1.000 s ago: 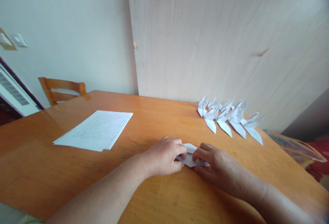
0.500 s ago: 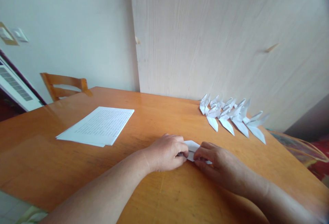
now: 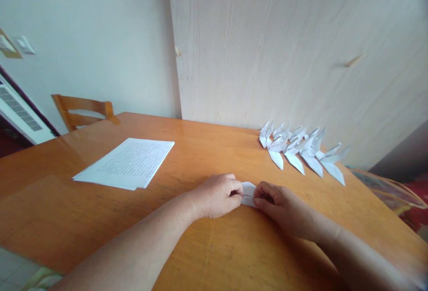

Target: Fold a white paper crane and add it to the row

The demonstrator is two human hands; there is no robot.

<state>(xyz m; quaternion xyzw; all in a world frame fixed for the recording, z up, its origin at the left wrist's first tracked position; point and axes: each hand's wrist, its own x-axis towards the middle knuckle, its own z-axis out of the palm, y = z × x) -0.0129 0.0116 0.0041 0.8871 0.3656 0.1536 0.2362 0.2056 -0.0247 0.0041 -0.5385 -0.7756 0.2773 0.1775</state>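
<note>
A small white piece of folded paper (image 3: 248, 189) lies at the near middle of the wooden table, a crease or fold edge running across it. My left hand (image 3: 223, 195) grips its left end with curled fingers. At the right end, my right hand (image 3: 272, 199) pinches it between thumb and bent fingers. Both ends of the paper are hidden under the fingertips. Farther back on the right stand several folded paper figures (image 3: 295, 164) in rows, with pointed wings and tails.
On the left of the wooden table (image 3: 200, 148) rests a stack of printed sheets (image 3: 133, 162). A wooden chair (image 3: 83, 106) stands beyond the far left edge. A pale wood panel (image 3: 267, 50) rises behind the table. Red fabric (image 3: 413, 202) shows past the right edge.
Both hands have shifted slightly upward on the paper. The right thumb and fingers now pinch more closely, and the paper's right corner no longer shows below them.
</note>
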